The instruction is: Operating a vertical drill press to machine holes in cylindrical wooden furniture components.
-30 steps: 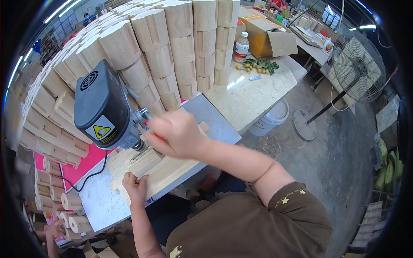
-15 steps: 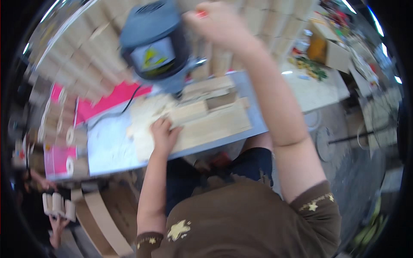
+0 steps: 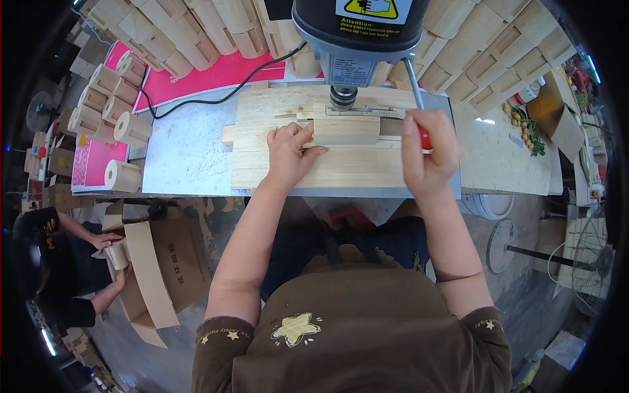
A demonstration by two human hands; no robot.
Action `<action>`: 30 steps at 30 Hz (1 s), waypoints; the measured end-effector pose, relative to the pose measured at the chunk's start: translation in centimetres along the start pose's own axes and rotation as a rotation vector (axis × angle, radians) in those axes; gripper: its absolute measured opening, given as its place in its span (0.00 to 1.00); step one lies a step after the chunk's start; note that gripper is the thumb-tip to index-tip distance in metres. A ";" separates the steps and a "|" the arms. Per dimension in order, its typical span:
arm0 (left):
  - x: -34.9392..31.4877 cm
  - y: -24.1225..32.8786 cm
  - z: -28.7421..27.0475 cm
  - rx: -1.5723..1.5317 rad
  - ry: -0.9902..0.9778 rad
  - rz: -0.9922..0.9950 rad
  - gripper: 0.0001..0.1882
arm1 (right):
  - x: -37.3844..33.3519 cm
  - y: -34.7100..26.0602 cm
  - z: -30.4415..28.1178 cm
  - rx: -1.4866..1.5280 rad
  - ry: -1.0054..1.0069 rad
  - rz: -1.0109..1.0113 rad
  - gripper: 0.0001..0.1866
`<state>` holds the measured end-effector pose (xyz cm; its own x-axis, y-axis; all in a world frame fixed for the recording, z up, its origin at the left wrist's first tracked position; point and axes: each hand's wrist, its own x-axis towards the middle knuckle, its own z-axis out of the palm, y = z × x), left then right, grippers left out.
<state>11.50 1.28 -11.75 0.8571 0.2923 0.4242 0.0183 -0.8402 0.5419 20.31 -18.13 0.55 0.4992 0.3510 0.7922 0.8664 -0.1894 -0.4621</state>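
A drill press (image 3: 357,56) with a dark motor housing stands over the worktable. Its chuck (image 3: 343,97) hangs just above a pale wooden block (image 3: 346,131), seated in a flat wooden jig (image 3: 367,167). My left hand (image 3: 288,154) presses at the block's left end, fingers bent and thumb along its near side. My right hand (image 3: 430,152) is closed round the red knob (image 3: 425,139) of the metal feed lever (image 3: 415,85), over the jig's right end. The drill tip is hidden behind the block's far edge.
Stacks of hollowed wooden blocks (image 3: 177,39) line the table's back. More cylindrical pieces (image 3: 123,175) stand left. A black cord (image 3: 229,98) crosses the tabletop. On the floor at left, a co-worker's hands (image 3: 108,241) hold pieces by a cardboard box (image 3: 152,268). A fan (image 3: 593,262) stands right.
My right hand has come down from high beside the motor to near the jig, still at the lever's knob. My left hand stays at the wood. The co-worker's pieces moved to the box.
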 end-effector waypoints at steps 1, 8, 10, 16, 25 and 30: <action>0.0 0.0 0.0 -0.004 0.004 0.001 0.17 | -1.0 1.0 0.8 0.002 0.046 -0.049 0.05; 0.3 -0.3 0.5 0.011 -0.060 -0.004 0.26 | -2.5 4.8 3.2 -0.013 0.119 -0.172 0.09; 0.1 -0.5 0.4 0.025 -0.083 -0.003 0.26 | -2.3 4.0 2.1 -0.019 0.092 -0.167 0.08; -0.1 -0.2 0.1 0.005 0.006 0.005 0.18 | 7.3 -0.7 -1.8 0.033 0.024 0.062 0.10; 0.6 0.0 1.2 -0.161 -0.073 -0.218 0.26 | 15.6 3.7 0.3 0.146 -0.069 0.283 0.18; 0.6 1.4 1.7 -0.276 0.010 -0.321 0.23 | 6.4 6.8 -1.4 0.268 -0.515 0.490 0.28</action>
<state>12.97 -0.47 -11.98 0.8253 0.5247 0.2088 0.1437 -0.5527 0.8209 29.45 -18.46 3.06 0.7003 0.6806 0.2154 0.4815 -0.2276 -0.8464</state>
